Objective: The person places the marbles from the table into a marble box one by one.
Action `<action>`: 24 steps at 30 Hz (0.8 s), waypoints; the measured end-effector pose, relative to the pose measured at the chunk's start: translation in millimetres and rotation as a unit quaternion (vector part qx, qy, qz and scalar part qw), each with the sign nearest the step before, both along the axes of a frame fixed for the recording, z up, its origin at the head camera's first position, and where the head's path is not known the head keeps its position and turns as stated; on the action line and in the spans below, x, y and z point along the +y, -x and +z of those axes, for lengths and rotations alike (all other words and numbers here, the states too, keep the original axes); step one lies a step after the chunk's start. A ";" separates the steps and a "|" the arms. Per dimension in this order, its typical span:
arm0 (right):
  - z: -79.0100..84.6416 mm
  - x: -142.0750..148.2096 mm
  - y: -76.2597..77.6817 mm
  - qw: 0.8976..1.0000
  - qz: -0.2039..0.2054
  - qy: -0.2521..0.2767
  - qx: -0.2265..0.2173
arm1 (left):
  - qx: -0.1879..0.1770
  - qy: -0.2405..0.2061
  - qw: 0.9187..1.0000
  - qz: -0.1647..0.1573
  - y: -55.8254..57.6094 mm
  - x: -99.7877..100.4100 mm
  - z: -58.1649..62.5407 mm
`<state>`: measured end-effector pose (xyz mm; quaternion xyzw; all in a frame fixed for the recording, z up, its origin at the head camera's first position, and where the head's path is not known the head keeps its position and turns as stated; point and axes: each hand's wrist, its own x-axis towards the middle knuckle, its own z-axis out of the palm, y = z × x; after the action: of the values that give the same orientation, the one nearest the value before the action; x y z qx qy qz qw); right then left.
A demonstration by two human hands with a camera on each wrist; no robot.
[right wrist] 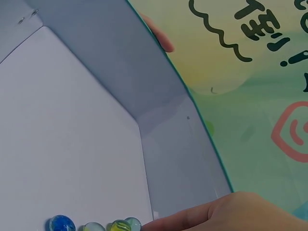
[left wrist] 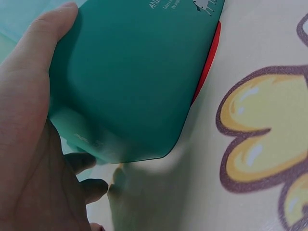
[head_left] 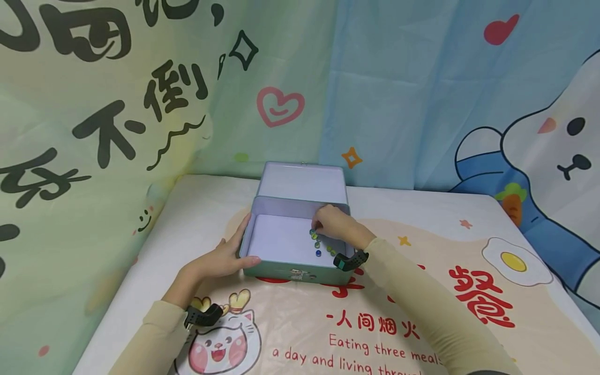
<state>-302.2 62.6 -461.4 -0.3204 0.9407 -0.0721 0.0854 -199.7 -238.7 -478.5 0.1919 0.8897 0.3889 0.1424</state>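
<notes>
A green tin box (head_left: 276, 271) with a pale inside lies on the table, its hinged lid (head_left: 302, 181) raised at the back. My left hand (head_left: 225, 258) holds the box at its front left corner, thumb along the front and fingers at the left side; the left wrist view shows this hand (left wrist: 33, 110) against the green wall. My right hand (head_left: 338, 225) reaches inside, fingers bent down at the far end of a short row of glass marbles. In the right wrist view a fingertip touches a clear greenish marble (right wrist: 133, 224); the thumb is hidden. A blue marble (right wrist: 62, 224) ends the row.
More yellow-green marbles (head_left: 330, 251) lie inside the box near its right wall, beside the right wrist strap (head_left: 350, 261). A printed cloth (head_left: 375, 333) covers the table. Printed curtains (head_left: 384, 104) hang close behind the lid and along the left.
</notes>
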 end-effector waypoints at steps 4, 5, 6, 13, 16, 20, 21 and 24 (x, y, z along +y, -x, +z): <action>1.6 0.4 -1.1 1.000 0.001 0.000 0.000 | -0.003 0.005 1.000 0.000 0.9 0.0 -0.8; 1.8 0.5 -1.4 1.000 0.001 0.000 0.000 | -0.003 0.006 1.000 0.000 1.0 0.0 -1.1; 2.1 0.6 -1.8 1.000 0.000 0.000 0.000 | -0.003 0.006 1.000 0.001 1.0 0.0 -1.2; 3.0 0.3 -3.4 1.000 -0.003 0.001 0.000 | -0.002 0.000 1.000 0.002 -1.0 1.4 -0.7; 3.6 -0.2 -3.7 1.000 -0.004 0.005 0.006 | 0.001 0.003 1.000 0.003 -1.0 1.2 -2.3; 4.3 -0.9 -2.0 1.000 -0.007 0.015 0.015 | 0.003 0.005 1.000 0.004 -0.8 1.2 -3.3; 4.9 -1.0 -1.4 1.000 -0.008 0.018 0.016 | 0.002 0.005 1.000 0.005 -0.6 1.3 -3.3; 8.6 -1.0 -1.1 0.999 -0.013 0.033 0.013 | -0.001 0.006 1.000 0.005 0.0 1.0 -2.5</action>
<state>-301.1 61.6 -452.8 -0.3116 0.9429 -0.1002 0.0616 -199.7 -237.7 -480.9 0.1865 0.8928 0.3846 0.1422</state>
